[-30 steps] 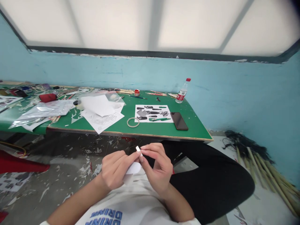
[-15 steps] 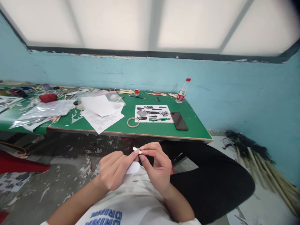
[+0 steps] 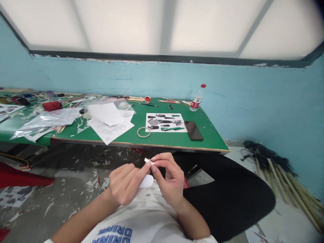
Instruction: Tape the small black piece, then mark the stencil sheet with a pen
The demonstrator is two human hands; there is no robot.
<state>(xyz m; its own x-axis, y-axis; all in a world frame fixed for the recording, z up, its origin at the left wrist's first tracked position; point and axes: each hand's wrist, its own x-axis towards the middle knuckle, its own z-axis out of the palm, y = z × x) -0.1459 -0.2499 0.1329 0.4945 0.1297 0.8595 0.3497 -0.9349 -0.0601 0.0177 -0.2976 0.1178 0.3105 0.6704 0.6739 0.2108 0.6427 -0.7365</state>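
Over my lap, my left hand is closed on a white paper cutout, whose rounded end sticks out below the fingers. At the meeting fingertips of both hands there is a small folded end of white paper. My right hand pinches this end between thumb and fingers. Whether the folded end and the rounded part are one piece is hidden by my left fingers. On the green table ahead lie a ring of tape, a printed sheet and a green craft knife on that sheet.
A phone lies near the table's front edge, with a water bottle behind it. Paper sheets, a plastic bag and a red paint jar are further left. Bundled sticks lean at the right.
Both hands stay together over my lap. My left hand and the rounded paper end have shifted slightly to the right; the table's things have not moved.
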